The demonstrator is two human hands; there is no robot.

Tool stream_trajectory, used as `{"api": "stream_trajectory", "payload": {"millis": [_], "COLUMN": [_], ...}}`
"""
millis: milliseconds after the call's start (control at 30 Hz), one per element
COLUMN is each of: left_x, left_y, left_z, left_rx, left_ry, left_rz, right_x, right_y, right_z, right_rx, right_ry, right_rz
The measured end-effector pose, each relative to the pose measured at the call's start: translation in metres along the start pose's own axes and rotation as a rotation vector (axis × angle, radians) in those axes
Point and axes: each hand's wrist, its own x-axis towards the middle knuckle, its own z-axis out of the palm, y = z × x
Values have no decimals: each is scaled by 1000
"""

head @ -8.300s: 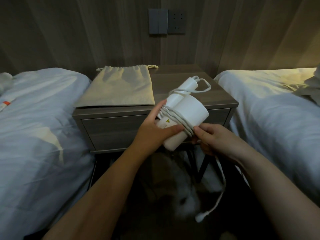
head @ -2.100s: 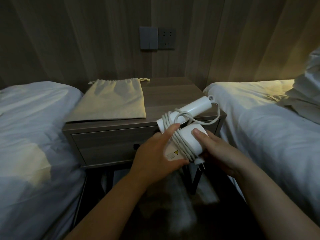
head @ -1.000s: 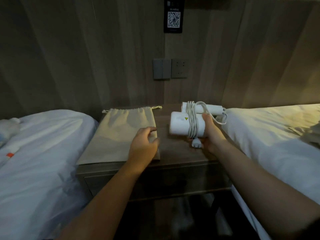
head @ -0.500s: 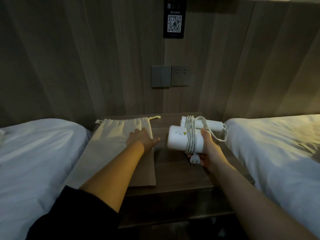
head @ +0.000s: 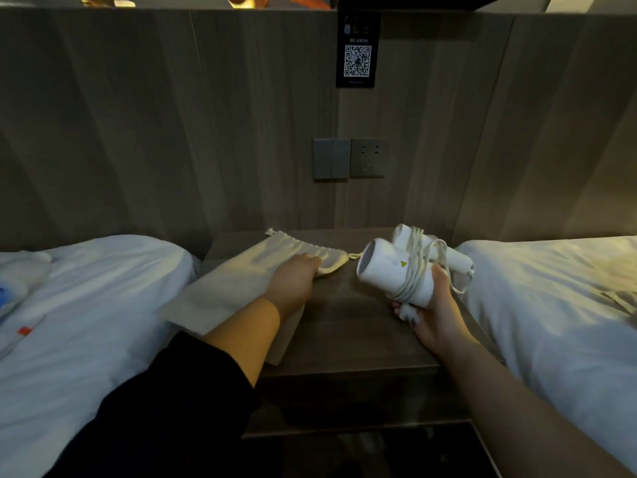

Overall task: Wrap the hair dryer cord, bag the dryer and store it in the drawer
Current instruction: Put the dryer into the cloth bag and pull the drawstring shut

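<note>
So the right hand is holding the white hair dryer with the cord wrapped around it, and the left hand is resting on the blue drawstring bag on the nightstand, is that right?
Not quite: the bag is beige, not blue, as the head view shows. The rest stands: the right hand holds the white hair dryer with the cord wrapped around it, and the left hand rests on the drawstring bag on the nightstand.

the nightstand (head: 344,339) top lies bare between the cloth bag (head: 241,281) on its left half and the hair dryer (head: 396,274) held above its right edge. a bed (head: 86,305) flanks it closely on the left, another bed (head: 551,305) on the right, and the wall panel (head: 206,150) closes the back.
</note>
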Motion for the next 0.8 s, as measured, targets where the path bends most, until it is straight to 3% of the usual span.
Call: {"api": "stream_trajectory", "payload": {"millis": [167,333,400,467,567,667,733,800], "left_x": [-30,-58,-68,-72,-77,-75,-69,-64], "left_y": [2,-17,-32,-45,-45,-18,6,24], "left_z": [-23,-31,-33,-34,-46,-52,-47,-40], "left_rx": [79,222,296,375,422,187,18,-4], "left_ry": [-59,42,86,-12,-195,-176,-204,-346], "left_rz": [465,730,736,712,351,-33,-109,-177], "right_x": [-4,-9,-11,-13,-17,-23,-25,-26], "right_y": [-6,-7,-6,-5,-5,-6,-6,-7], "right_z": [-10,-11,-8,-4,1,7,9,9], "right_rx": [123,201,176,143,120,107,97,85], "right_ry": [18,69,92,93,91,74,82,100], "right_rz": [38,63,65,57,41,20,15,20]}}
